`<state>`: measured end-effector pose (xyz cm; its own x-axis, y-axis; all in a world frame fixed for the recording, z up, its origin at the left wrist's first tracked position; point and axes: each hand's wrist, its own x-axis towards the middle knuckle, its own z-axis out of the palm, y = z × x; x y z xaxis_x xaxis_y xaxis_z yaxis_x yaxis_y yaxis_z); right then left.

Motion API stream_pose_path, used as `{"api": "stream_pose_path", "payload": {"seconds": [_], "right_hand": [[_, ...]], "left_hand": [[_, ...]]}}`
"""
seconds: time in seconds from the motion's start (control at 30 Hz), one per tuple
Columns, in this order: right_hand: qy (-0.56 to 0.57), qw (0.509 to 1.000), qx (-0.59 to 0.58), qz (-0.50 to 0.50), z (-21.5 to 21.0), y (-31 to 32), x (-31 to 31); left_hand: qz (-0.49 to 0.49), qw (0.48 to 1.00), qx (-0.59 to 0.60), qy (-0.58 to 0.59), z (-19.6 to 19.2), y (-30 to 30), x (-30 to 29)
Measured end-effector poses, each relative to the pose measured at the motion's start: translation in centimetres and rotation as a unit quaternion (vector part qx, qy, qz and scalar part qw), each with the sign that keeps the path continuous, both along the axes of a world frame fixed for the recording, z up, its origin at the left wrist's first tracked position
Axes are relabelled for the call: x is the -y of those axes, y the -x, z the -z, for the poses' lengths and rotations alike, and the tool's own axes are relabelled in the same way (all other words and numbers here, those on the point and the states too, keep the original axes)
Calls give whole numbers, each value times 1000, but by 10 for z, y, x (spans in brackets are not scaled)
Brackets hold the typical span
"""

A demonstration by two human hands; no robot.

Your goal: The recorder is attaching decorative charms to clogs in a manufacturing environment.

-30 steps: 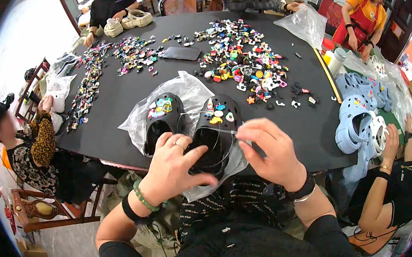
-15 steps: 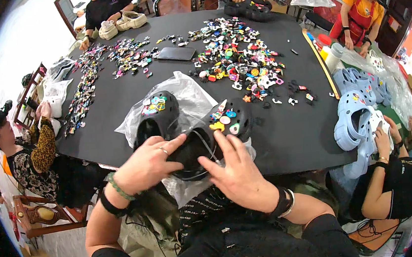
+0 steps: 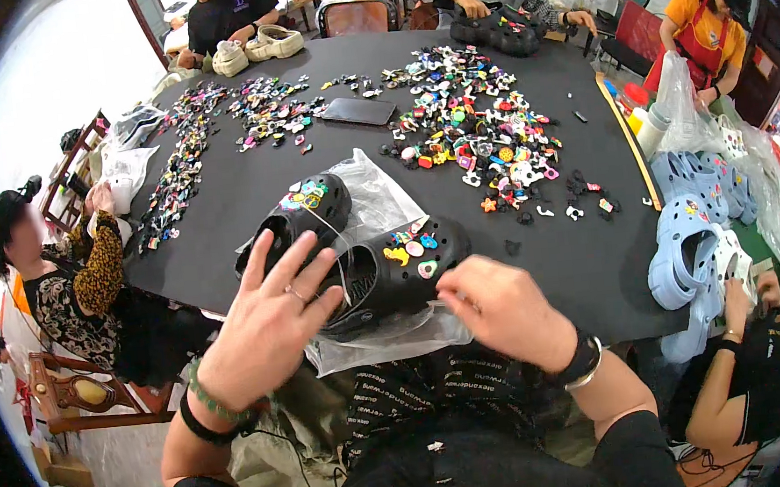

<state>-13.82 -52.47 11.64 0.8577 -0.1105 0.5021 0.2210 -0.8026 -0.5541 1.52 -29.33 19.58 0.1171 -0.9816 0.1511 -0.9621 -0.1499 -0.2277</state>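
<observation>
Two black clogs lie side by side in front of me on a clear plastic bag (image 3: 392, 196). The left clog (image 3: 334, 197) and the right clog (image 3: 446, 243) both carry colourful shoe charms on their toes. A thin pale strap or cord loops between them. My left hand (image 3: 266, 321) is open, fingers spread over the heel end of the clogs and partly hiding them. Beside the right clog's toe, near the bag's edge, is my right hand (image 3: 514, 311), its fingers curled together; whatever they hold, if anything, is hidden.
Heaps of loose shoe charms (image 3: 482, 122) cover the far table, around a dark phone-like slab (image 3: 359, 111). A yellow strip (image 3: 629, 141) runs along the right edge, with light-blue clogs (image 3: 682, 253) beyond. Other people work around the table; beige clogs (image 3: 275, 41) stand far left.
My right hand has drawn back off the clogs to the right and its fingers have curled. My left hand has shifted slightly left, fingers spread. The view has tilted a little.
</observation>
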Motion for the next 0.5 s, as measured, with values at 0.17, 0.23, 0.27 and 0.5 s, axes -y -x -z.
{"api": "stream_pose_path", "payload": {"seconds": [0.17, 0.23, 0.27, 0.5], "right_hand": [[24, 1000, -9, 6, 3, -25, 29], [24, 1000, -13, 2, 4, -30, 34], [26, 1000, -13, 1, 4, -32, 36], [66, 997, -42, -19, 10, -48, 44]], "left_hand": [[134, 964, -62, 219, 3, 35, 18], [111, 960, -79, 245, 17, 41, 22], [86, 963, -64, 248, 21, 41, 22], [-64, 997, -48, 13, 40, 11, -13]]}}
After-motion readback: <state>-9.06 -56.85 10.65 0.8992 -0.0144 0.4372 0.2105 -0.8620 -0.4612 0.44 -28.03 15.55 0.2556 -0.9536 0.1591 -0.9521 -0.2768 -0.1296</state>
